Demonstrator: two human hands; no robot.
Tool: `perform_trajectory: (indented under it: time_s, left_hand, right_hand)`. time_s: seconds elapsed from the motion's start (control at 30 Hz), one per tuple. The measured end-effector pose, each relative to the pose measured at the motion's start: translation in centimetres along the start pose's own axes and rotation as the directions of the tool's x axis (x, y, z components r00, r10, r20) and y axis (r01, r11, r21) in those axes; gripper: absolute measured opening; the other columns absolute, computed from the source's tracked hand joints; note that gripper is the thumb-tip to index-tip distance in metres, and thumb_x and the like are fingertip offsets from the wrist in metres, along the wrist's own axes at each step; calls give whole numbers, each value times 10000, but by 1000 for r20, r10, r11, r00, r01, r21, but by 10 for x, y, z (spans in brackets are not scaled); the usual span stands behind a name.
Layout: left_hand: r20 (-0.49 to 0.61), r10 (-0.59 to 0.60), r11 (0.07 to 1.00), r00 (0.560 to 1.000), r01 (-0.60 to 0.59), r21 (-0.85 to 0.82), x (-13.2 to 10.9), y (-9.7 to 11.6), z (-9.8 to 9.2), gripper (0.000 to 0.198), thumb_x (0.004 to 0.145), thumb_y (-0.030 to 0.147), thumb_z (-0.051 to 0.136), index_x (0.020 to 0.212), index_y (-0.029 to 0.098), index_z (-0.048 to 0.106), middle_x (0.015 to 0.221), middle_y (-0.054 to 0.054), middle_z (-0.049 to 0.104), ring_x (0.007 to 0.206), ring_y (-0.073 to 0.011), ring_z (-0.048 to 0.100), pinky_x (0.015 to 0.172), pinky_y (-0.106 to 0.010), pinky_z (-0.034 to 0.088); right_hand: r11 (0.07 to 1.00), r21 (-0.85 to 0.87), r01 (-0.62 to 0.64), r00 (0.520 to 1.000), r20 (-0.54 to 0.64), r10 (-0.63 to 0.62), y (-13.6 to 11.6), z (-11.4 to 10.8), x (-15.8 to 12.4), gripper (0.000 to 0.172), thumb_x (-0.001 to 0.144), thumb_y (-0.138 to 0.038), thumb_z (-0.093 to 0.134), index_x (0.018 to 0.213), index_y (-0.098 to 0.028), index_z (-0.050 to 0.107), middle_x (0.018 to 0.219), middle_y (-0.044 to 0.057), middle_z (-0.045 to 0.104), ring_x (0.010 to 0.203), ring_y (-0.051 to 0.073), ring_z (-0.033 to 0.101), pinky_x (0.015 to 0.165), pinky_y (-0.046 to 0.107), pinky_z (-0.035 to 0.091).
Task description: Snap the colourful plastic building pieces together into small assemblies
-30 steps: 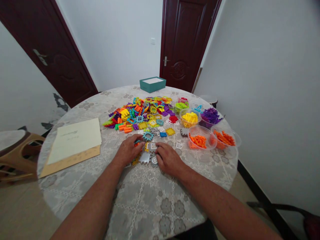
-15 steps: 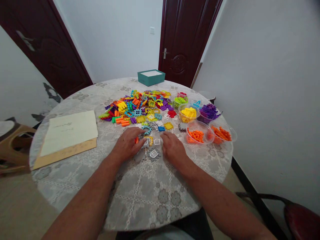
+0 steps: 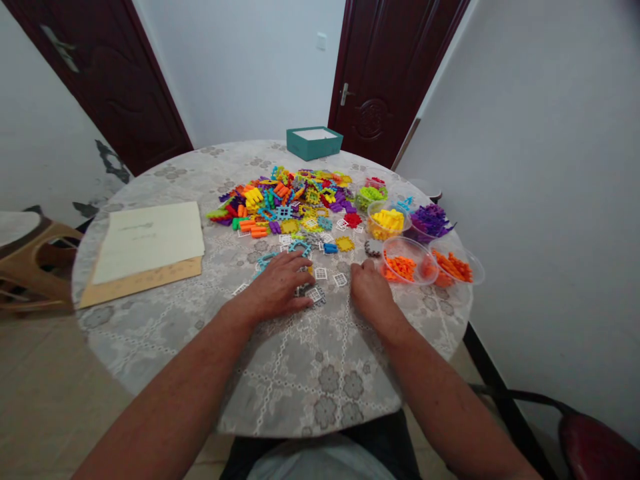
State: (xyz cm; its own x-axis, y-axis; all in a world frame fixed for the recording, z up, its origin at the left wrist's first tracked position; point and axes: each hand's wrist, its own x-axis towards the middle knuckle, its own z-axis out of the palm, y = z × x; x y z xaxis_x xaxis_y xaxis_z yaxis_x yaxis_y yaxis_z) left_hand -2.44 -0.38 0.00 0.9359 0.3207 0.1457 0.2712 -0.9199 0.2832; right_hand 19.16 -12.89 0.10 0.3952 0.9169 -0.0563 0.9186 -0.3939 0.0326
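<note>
My left hand (image 3: 280, 285) lies low over the table, fingers stretched out and a little apart. Its fingertips reach a grey toothed plate with a white window-shaped piece (image 3: 315, 295) on it. A blue toothed piece (image 3: 265, 263) shows behind that hand, and a light-blue toothed ring (image 3: 300, 247) lies just beyond the fingers. My right hand (image 3: 371, 291) rests with its fingers curled in; whatever they hold, if anything, is hidden. Left of it lies a white window piece (image 3: 340, 279), with another white lattice piece (image 3: 321, 274) further left.
A heap of coloured plastic building pieces (image 3: 285, 200) covers the table's middle. Clear tubs of orange (image 3: 400, 268), yellow (image 3: 388, 220) and purple pieces (image 3: 430, 220) stand on the right. Paper on cardboard (image 3: 150, 240) lies left; a green box (image 3: 314, 143) stands at the back.
My left hand has spread its fingers and come over the grey plate; the orange piece by it is out of sight. My right hand has shifted right, and a white window piece shows beside it.
</note>
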Motion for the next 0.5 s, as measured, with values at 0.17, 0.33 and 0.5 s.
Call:
perform_trajectory:
  time_s: [0.17, 0.33, 0.5]
  left_hand:
    - [-57, -3, 1000, 998, 3, 1, -1, -6, 1, 216, 889, 317, 730, 1076, 210, 716, 1456, -130, 605, 1504, -357, 393, 1240, -585, 258]
    - [-273, 14, 995, 962, -40, -91, 3, -4, 2, 271, 939, 231, 642, 1207, 201, 670, 1383, -145, 648, 1400, -290, 517, 1192, -536, 368]
    - [-324, -177, 943, 929, 65, -327, 6, 6, -1, 333, 964, 301, 652, 1287, 222, 650, 1156, -97, 753, 1076, -224, 693, 976, -424, 526]
  right_hand:
    - [996, 85, -8, 996, -84, 15, 9, 1, 0, 309, 1001, -104, 424, 1170, -129, 681, 1171, 207, 607, 912, 276, 686, 745, 350, 511]
    - [820, 529, 219, 955, -290, -67, 6, 6, 5, 181, 986, -234, 537, 1034, -186, 704, 1028, 123, 674, 929, 245, 648, 804, 347, 511]
    - [107, 984, 141, 987, -131, -93, -13, 13, 9, 251, 912, -445, 673, 1029, -223, 679, 719, -1, 667, 629, 170, 631, 650, 326, 556]
